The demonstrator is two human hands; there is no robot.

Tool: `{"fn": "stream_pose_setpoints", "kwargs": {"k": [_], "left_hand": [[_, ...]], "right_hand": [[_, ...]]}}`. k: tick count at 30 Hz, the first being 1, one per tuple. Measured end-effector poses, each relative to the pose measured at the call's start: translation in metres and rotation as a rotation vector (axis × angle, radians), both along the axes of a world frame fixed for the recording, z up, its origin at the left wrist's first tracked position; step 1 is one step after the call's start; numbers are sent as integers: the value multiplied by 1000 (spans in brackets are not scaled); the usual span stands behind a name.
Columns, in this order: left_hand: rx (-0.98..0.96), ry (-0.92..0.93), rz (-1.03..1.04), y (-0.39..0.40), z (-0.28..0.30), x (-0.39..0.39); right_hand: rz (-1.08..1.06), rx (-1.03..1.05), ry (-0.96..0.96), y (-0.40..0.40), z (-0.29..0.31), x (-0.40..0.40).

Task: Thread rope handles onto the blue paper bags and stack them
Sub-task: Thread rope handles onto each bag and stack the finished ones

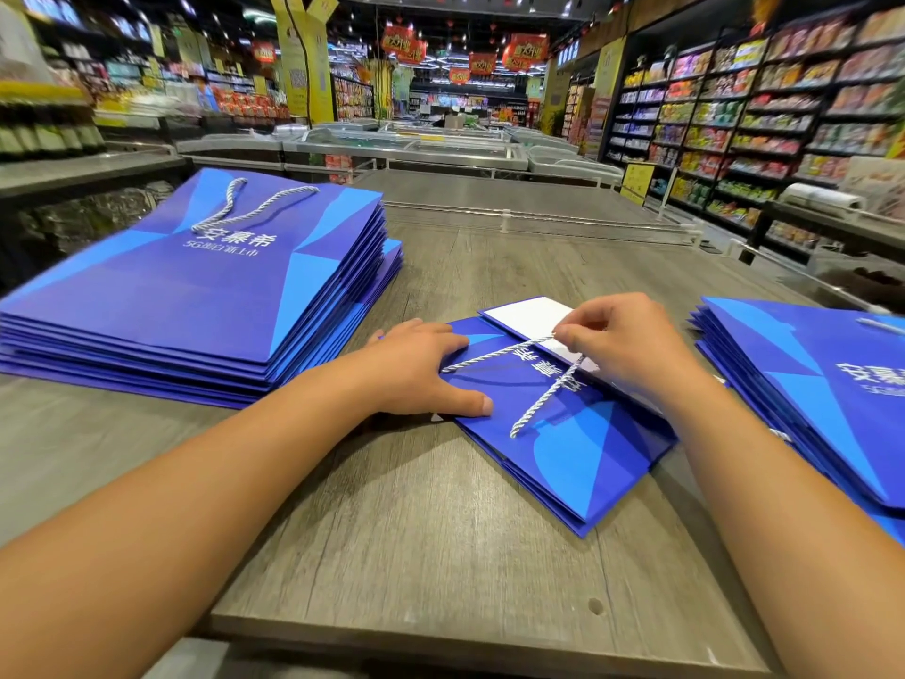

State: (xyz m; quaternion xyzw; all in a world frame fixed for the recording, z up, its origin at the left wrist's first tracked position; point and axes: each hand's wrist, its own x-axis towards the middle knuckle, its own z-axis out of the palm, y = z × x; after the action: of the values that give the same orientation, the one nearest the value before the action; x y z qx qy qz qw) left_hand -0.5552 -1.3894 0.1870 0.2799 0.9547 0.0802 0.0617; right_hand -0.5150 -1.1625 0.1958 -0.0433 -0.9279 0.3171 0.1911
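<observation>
A flat blue paper bag (578, 448) is lying on the grey wooden table (440, 556), between the person's two hands, with its open top pointing far and a white inner flap (531, 318) showing there. The left hand (421, 370) is pressing down on the bag's left edge, fingers straight and spread, thumb lying along the near side. The right hand (622, 345) is pinching a white twisted rope (543, 392) between thumb and forefinger at the bag's top, the other fingers curled. From that pinch, one length of rope is running left toward the left hand's fingertips and the other is trailing near across the bag's printed face.

To the left, a tall stack of bags (196, 306) is sitting on the table, the top one carrying a rope handle (254, 205). At the right edge, a second pile of bags (808, 394) is lying partly out of view. Shop shelves (764, 115) are standing far right.
</observation>
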Motion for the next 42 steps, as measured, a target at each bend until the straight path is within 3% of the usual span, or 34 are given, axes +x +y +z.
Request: {"fn": "stream_pose_setpoints", "kwargs": {"k": [10, 18, 23, 29, 37, 42], "left_hand": [[32, -2, -15, 8, -1, 6], [-7, 14, -5, 6, -2, 7], [-20, 78, 9, 3, -5, 0], [-42, 103, 184, -1, -8, -10], [-15, 87, 243, -5, -6, -9], [1, 59, 168, -10, -5, -8]], "right_hand": [[-108, 3, 322, -9, -2, -10], [-137, 184, -91, 8, -19, -17], [-191, 52, -4, 7, -11, -10], [-216, -9, 36, 7, -6, -3], [-247, 218, -307, 12, -12, -5], [-227, 195, -339, 12, -12, -5]]}}
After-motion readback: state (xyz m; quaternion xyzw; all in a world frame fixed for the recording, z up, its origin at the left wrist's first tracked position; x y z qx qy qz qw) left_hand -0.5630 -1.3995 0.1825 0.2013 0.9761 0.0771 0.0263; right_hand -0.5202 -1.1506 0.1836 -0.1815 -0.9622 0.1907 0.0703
